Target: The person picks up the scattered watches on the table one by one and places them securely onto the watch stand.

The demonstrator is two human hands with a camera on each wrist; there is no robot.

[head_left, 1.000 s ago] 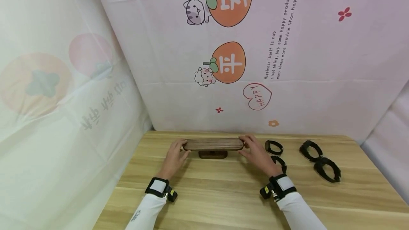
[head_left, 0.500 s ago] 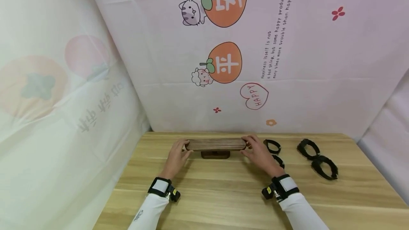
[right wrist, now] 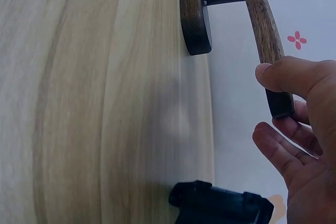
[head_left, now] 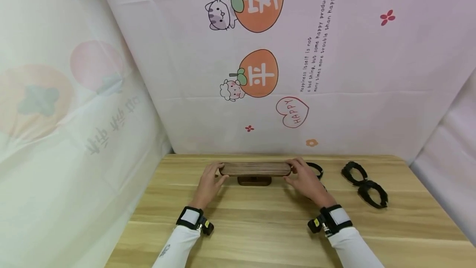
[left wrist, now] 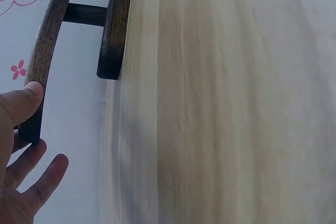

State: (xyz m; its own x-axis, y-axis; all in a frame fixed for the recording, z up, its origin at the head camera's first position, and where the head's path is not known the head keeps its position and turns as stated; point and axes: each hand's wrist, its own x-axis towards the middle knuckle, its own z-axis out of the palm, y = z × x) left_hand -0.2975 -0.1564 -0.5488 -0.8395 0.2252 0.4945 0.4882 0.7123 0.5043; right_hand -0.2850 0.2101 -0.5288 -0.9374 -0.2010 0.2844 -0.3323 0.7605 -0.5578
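A dark wooden stand (head_left: 255, 168) is near the table's back edge. Its long top bar (left wrist: 50, 40) is joined by a short post (left wrist: 86, 14) to a smaller base (head_left: 254, 181) below. My left hand (head_left: 208, 185) pinches the left end of the bar, thumb on the near side and fingers behind. At the other end my right hand (head_left: 306, 181) pinches it the same way. The right wrist view shows the thumb (right wrist: 270, 77) pressed on the bar, other fingers around its end. The base is close to the tabletop (right wrist: 79, 103) in both wrist views.
Two black band loops (head_left: 316, 170) lie just beyond my right hand, partly hidden by it. Farther right are two larger black loops (head_left: 373, 193), side by side. A printed white curtain (head_left: 208, 131) hangs directly behind the table (head_left: 256, 226); another curtain (head_left: 122, 156) borders the left.
Both hands and the wooden stand have moved to the right along the table. My right hand now covers more of the nearest black loops. The head view has shifted slightly.
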